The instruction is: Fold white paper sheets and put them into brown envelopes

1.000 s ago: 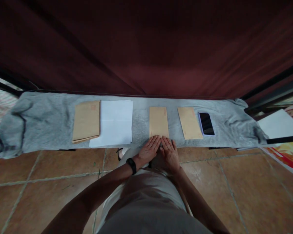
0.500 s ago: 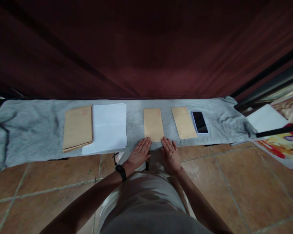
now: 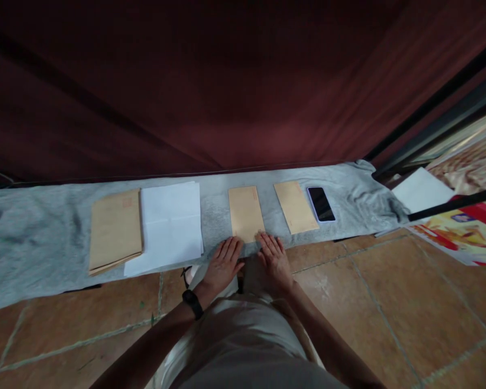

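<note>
While both hands lie flat at the near edge of the grey cloth (image 3: 32, 237), neither grasps anything. In the head view, the left hand (image 3: 222, 263) is spread palm down, fingers extended and slightly apart, its fingertips resting on the cloth just to the left of the near end of the middle envelope (image 3: 245, 213). A black band (image 3: 193, 303) circles that wrist. The right hand (image 3: 274, 260) is likewise released and flat, fingers stretched forward; its fingertips reach the near right corner of the same envelope, touching or all but touching its edge. The envelope sits between the two hands, lying lengthwise away from the person on the cloth.

The envelope is a narrow tan paper rectangle, matte and smooth, with a faint reddish mark near its far corner. A second tan envelope (image 3: 295, 207) of the same shape lies just to its right, slightly angled, and beside that a phone (image 3: 321, 203) with a glossy dark screen and pale rim. To the left lie a stack of white paper sheets (image 3: 168, 227), plain and flat, and next to it a thicker pile of brown envelopes (image 3: 115, 231). The cloth is soft, fuzzy and rumpled at its ends, draped over a long low surface. Behind it hangs a dark red curtain (image 3: 210, 92) in broad folds. The floor (image 3: 389, 302) is of terracotta tiles with pale grout lines.
</note>
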The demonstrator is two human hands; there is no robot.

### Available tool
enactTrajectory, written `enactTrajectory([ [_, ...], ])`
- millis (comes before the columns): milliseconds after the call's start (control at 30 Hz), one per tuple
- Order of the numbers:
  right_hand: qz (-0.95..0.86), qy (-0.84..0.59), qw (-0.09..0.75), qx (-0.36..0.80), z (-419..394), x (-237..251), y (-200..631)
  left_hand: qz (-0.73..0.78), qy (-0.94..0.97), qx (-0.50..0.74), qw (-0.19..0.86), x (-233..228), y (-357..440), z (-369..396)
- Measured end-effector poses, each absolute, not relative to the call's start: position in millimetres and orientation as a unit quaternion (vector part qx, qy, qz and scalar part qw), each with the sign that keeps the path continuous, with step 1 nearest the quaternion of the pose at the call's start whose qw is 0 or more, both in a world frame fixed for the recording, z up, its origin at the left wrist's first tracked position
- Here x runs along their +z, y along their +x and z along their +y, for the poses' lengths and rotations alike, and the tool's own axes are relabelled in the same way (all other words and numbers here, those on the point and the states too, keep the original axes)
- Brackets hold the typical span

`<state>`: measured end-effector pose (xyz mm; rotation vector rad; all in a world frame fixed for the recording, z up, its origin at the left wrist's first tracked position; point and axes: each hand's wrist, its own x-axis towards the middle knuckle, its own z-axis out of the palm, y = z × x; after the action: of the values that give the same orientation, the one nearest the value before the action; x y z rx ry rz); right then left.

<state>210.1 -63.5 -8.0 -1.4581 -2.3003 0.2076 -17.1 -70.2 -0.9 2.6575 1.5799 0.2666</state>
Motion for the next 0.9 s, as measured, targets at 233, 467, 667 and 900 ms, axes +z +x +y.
enactTrajectory([
  [233, -0.841, -0.508, 0.169, 0.083, -60.0, -7.1, 193.7, 0.53, 0.844, 0.079, -0.013, 5.3, 0.0, -66.9],
  [467, -0.808, -0.55, 0.2, 0.073, -59.9, -10.9, 218.4, 0.527, 0.842, 0.112, -0.004, 6.9, -1.1, -68.6],
  [667, -0.75, -0.619, 0.219, 0.078, -46.2, -4.2, 210.2, 0.535, 0.837, 0.119, -0.006, 5.4, 2.3, -70.7],
  [900, -0.627, -0.666, 0.348, 0.204, -12.2, 3.7, 196.2, 0.55, 0.826, 0.125, -0.002, 11.5, 6.7, -68.8],
])
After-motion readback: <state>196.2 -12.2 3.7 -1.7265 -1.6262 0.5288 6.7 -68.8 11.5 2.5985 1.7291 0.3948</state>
